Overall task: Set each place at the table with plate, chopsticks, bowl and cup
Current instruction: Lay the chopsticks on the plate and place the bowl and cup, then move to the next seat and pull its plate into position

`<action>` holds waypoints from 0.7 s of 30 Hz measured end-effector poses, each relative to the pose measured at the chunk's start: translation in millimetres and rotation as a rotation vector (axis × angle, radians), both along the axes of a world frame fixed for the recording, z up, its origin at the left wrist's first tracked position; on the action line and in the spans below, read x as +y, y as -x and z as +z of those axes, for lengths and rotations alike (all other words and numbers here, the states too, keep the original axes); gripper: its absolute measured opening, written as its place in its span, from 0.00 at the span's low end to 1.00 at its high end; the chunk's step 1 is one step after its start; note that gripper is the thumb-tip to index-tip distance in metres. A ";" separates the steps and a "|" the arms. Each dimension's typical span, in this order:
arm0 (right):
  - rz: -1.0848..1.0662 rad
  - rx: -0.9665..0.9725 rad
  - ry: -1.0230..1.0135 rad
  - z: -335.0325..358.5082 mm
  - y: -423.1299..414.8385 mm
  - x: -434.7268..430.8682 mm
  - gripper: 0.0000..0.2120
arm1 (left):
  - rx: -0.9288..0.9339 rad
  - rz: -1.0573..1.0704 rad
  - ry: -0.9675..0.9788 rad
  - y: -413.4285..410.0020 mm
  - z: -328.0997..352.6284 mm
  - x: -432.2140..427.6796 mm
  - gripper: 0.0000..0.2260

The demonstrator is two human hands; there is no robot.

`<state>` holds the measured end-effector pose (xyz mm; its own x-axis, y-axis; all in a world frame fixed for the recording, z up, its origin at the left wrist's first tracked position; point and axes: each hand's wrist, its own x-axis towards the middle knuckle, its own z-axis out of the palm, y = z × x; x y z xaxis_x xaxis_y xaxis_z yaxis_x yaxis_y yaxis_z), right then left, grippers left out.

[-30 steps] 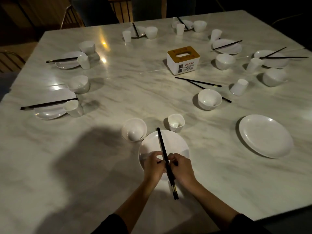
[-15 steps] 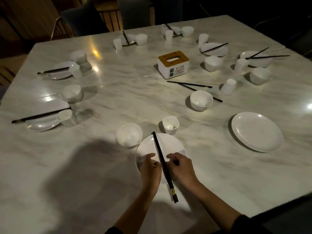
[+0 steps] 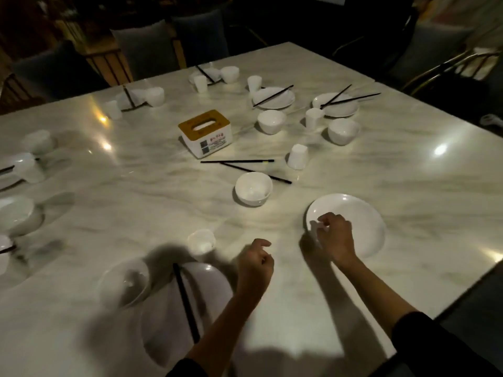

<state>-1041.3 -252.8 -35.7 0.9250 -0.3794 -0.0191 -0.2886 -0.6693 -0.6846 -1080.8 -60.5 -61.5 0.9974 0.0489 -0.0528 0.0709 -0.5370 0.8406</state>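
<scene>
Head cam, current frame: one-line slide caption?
Right hand reaches onto the bare plate; left hand hovers empty beside a finished setting's chopsticks.

A yellow-topped tissue box (image 3: 206, 134) sits mid-table (image 3: 141, 186), with grey chairs (image 3: 147, 47) along the far edge.

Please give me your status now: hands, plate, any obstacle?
Left hand empty. Right hand at bare plate rim, grip unclear. Loose chopsticks, bowl, cup beyond. Nothing in the way.
</scene>
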 end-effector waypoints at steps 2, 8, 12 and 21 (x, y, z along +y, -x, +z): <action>-0.049 0.049 0.182 -12.0 -27.6 -43.2 0.12 | 0.088 -0.024 -0.041 -25.6 -4.7 -39.9 0.14; 0.173 0.090 0.180 -40.5 -77.7 -152.9 0.18 | 0.206 0.192 0.036 -91.5 -19.4 -151.7 0.16; 0.442 0.196 0.047 -44.3 -98.5 -194.6 0.16 | 0.268 0.313 -0.040 -101.1 -15.0 -181.4 0.21; 0.683 0.267 0.033 -40.8 -173.3 -173.0 0.13 | 0.309 0.394 -0.269 -118.0 -4.2 -177.9 0.18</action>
